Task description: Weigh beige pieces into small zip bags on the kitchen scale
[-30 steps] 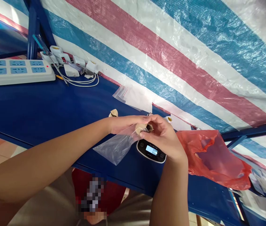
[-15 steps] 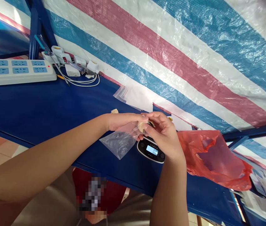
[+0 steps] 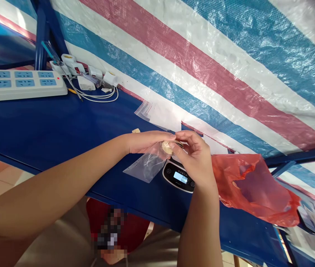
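Observation:
My left hand (image 3: 146, 141) pinches the mouth of a small clear plastic bag (image 3: 146, 167) that hangs down to the left over the blue table (image 3: 48, 129). My right hand (image 3: 194, 157) is closed on a small beige piece (image 3: 167, 147) held at the bag's mouth. Both hands hover just above a black digital scale (image 3: 179, 176) whose display is lit. A second beige piece (image 3: 135, 131) lies on the table behind my left wrist.
A red plastic bag (image 3: 254, 189) lies right of the scale. Spare clear bags (image 3: 160, 115) rest against the striped tarp (image 3: 202, 66). A white power strip (image 3: 20, 84) with chargers and white cables (image 3: 96, 94) sits at the far left.
The clear bag has been drawn up and bunched shorter under my left hand. Both hands shifted slightly up and away, with the beige piece still at the bag's mouth.

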A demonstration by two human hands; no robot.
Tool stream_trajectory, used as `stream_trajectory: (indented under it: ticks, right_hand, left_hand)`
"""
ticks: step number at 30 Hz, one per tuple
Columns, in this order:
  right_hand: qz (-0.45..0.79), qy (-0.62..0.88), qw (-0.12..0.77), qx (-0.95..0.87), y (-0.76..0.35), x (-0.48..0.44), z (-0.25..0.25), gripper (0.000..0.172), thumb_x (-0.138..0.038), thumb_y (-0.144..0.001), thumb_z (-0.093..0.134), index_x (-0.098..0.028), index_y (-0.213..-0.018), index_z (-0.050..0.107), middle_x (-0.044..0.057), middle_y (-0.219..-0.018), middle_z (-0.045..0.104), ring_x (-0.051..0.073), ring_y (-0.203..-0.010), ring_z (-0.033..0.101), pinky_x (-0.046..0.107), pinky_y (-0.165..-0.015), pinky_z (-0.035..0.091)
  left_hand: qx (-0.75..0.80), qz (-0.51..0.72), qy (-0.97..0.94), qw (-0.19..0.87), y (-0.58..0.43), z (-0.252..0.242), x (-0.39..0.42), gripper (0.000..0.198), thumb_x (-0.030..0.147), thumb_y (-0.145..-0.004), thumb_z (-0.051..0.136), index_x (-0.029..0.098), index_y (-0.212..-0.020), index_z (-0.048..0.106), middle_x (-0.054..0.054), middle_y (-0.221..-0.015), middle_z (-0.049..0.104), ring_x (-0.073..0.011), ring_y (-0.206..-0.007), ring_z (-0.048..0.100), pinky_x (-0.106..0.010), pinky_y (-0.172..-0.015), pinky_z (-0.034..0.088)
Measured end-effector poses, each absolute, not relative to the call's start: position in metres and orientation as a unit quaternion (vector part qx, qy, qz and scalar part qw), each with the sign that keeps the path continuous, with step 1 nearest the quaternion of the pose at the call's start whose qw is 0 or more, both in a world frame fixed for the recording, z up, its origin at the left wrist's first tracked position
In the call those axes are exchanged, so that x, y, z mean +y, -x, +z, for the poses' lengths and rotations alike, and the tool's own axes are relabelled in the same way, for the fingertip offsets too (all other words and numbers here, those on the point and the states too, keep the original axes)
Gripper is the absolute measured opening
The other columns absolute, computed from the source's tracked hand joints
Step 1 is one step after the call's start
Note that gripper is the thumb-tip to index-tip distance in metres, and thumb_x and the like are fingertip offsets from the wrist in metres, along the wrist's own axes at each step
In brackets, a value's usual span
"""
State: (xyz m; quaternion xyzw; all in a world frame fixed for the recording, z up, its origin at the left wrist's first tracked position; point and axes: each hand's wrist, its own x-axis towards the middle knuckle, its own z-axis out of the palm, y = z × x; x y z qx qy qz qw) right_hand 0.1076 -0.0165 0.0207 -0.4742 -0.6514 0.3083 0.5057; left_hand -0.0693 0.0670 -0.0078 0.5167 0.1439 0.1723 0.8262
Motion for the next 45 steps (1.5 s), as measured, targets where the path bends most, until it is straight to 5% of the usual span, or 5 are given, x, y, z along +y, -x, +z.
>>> stream_trajectory:
  ticks: [14,21,32,39,45]
  right_hand:
    - [0.290,0.461,0.516,-0.661,-0.108,-0.021,0.027,0.010,-0.031,-0.100,0.070,-0.023,-0.098,0.065,0.002,-0.105,0.076,0.016,-0.096,0.072,0.032,-0.088,0.058]
    - [0.260,0.464,0.533,-0.658,-0.107,-0.020,0.026,0.010,-0.032,-0.105,0.062,-0.025,-0.100,0.057,-0.002,-0.095,0.068,0.013,-0.085,0.066,0.029,-0.082,0.053]
    - [0.259,0.438,0.534,-0.675,-0.093,-0.026,0.025,0.005,-0.029,-0.105,0.062,-0.026,-0.102,0.059,-0.002,-0.091,0.069,0.014,-0.085,0.068,0.030,-0.080,0.053]
    - [0.204,0.424,0.504,-0.724,-0.089,-0.030,0.032,0.021,-0.023,-0.096,0.072,-0.028,-0.116,0.065,0.000,-0.103,0.074,0.019,-0.100,0.070,0.039,-0.099,0.053]
    - [0.142,0.459,0.528,-0.701,-0.087,-0.036,0.047,0.003,-0.026,-0.094,0.075,-0.026,-0.095,0.073,-0.001,-0.090,0.074,0.018,-0.085,0.069,0.035,-0.082,0.057]
  left_hand:
    - [0.136,0.227,-0.533,0.804,0.080,0.002,0.071,0.045,0.063,-0.089,0.069,0.018,-0.097,0.067,-0.008,-0.095,0.070,-0.0204,-0.088,0.066,-0.031,-0.077,0.056]
    - [0.122,0.211,-0.517,0.821,0.085,-0.001,0.078,0.026,0.028,-0.073,0.065,0.016,-0.096,0.068,-0.007,-0.095,0.068,-0.0209,-0.090,0.064,-0.033,-0.084,0.056]
    - [0.158,0.221,-0.495,0.825,0.077,-0.006,0.070,0.012,0.022,-0.070,0.064,0.015,-0.080,0.066,-0.003,-0.076,0.060,-0.0129,-0.068,0.054,-0.024,-0.063,0.047]
    - [0.119,0.259,-0.363,0.887,0.079,-0.005,0.060,0.014,0.026,-0.070,0.070,0.018,-0.071,0.058,-0.003,-0.070,0.054,-0.0137,-0.062,0.050,-0.026,-0.059,0.047]
    - [0.120,0.270,-0.371,0.881,0.080,-0.003,0.069,0.026,0.030,-0.069,0.071,0.019,-0.093,0.069,-0.006,-0.084,0.068,-0.0208,-0.075,0.063,-0.034,-0.071,0.054]
